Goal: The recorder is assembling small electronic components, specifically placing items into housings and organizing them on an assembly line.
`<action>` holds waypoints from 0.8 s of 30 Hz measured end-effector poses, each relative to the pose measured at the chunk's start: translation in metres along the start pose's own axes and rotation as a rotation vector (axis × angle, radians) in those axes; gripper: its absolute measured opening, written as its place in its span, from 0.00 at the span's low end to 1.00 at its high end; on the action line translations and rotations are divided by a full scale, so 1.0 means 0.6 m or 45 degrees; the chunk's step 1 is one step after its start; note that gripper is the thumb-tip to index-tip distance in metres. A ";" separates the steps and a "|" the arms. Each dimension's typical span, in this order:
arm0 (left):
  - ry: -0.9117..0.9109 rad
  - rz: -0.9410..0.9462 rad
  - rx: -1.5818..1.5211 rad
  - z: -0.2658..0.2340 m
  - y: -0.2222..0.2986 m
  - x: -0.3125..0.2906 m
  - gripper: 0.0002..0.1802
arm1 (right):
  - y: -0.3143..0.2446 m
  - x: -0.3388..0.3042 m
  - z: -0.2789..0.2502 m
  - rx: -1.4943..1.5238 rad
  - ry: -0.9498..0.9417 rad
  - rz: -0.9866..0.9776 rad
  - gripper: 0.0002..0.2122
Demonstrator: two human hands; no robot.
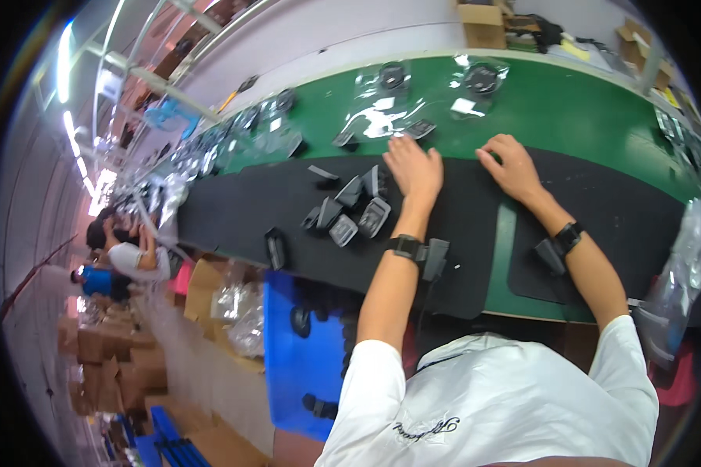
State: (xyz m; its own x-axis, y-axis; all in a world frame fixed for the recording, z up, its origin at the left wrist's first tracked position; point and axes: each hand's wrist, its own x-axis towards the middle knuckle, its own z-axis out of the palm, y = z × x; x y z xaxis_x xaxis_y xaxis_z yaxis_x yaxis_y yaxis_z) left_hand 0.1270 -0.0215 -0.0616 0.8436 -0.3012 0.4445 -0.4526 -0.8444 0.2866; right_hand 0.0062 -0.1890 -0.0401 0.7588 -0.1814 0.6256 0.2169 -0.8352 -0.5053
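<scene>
My left hand (413, 167) lies flat, palm down, at the far edge of a black foam mat (234, 210). Its fingertips reach a small dark flat part (420, 128) on the green table (584, 109). My right hand (510, 165) also rests palm down on the mat, fingers spread, holding nothing. Just left of my left hand lies a cluster of several dark grey plastic device housings (350, 210). Both wrists carry black straps with small devices.
Clear plastic bags with round black parts (483, 78) lie along the far side of the table. Cardboard boxes (483, 23) stand at the back. A blue crate (300, 358) sits under the table edge. Other people (125, 257) work at the left. More plastic bags (678, 272) hang at right.
</scene>
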 end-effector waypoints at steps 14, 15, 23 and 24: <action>0.095 -0.138 -0.488 -0.003 -0.003 0.042 0.25 | 0.107 0.123 0.001 -0.082 0.146 0.082 0.10; 0.123 -0.238 -0.603 -0.008 -0.003 0.042 0.24 | 0.122 0.140 0.011 -0.173 0.068 0.075 0.13; 0.807 -0.340 -1.123 -0.044 -0.014 0.045 0.17 | 0.179 0.188 0.050 -0.528 0.018 0.147 0.12; 0.798 -0.374 -1.432 -0.055 -0.003 0.050 0.16 | 0.185 0.187 0.042 -0.542 0.042 0.121 0.11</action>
State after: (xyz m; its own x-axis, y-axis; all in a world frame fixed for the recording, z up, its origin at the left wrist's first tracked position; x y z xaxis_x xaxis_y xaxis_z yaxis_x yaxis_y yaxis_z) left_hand 0.1436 -0.0145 -0.0211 0.8127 0.3407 0.4728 -0.5248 0.0750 0.8479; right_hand 0.1307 -0.2890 -0.0410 0.7415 -0.2786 0.6103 -0.1309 -0.9523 -0.2757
